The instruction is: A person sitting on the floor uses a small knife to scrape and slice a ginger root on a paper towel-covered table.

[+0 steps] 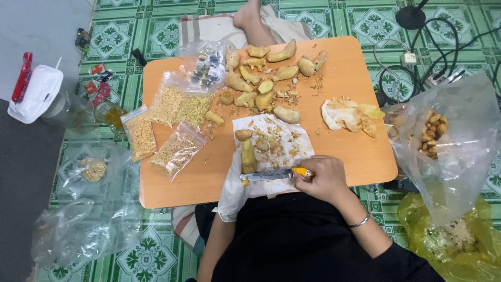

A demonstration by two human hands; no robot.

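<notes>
My right hand [324,180] grips the yellow handle of a knife [269,175] at the near edge of the low orange table [355,156]. The blade points left, and its tip meets the lower end of a long piece of ginger [248,155]. That piece lies on a white sheet [289,146] strewn with peel scraps and two smaller ginger pieces. Only my left forearm [216,243] shows; it runs up under the sheet's hanging edge, and the hand itself is hidden.
Several peeled ginger pieces [261,78] lie at the table's far side, with a pile of peels [349,115] to the right. Clear bags of chopped bits [175,149] cover the left. A plastic bag of ginger [433,130], a yellow bag [454,245], cables [412,57] and another person's foot [248,15] surround the table.
</notes>
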